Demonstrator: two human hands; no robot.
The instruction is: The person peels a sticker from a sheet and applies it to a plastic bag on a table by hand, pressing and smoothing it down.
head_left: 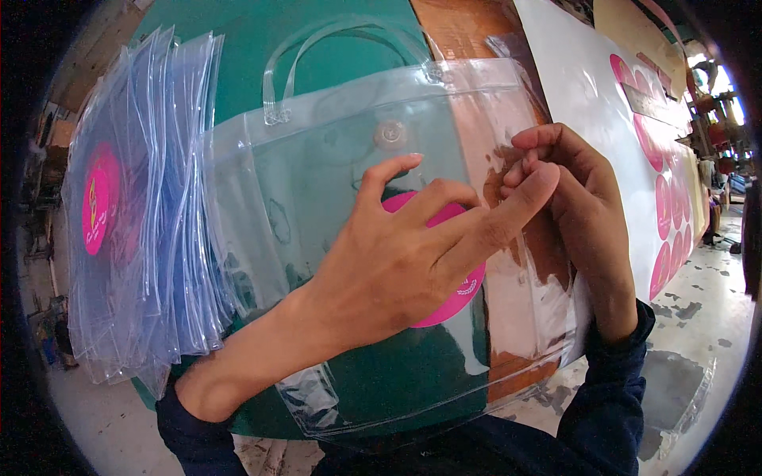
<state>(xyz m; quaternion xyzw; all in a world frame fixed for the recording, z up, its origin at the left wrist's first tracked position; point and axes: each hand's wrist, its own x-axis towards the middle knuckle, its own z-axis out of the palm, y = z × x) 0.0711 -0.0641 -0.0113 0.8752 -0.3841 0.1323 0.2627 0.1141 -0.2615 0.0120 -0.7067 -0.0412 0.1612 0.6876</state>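
1. A large, clear plastic bag (333, 166) lies on the green-and-brown tabletop (222, 36), beneath both hands.
2. The person's left hand (397, 262), fingers spread, hides part of its round pink sticker (454, 307).
3. The right hand (586, 186) curls; fingertips overlap, so whether either hand grips anything cannot be told.

pink sticker (454, 305) on clear bag (317, 182), partly hidden behind left hand (397, 258)

Left forearm (254, 341) lay slantwise from near left; left hand (397, 258) showed its back, fingers bent, spread. Right wrist (617, 309) stood at right; right hand (589, 190) curled, fingertips close to left's.
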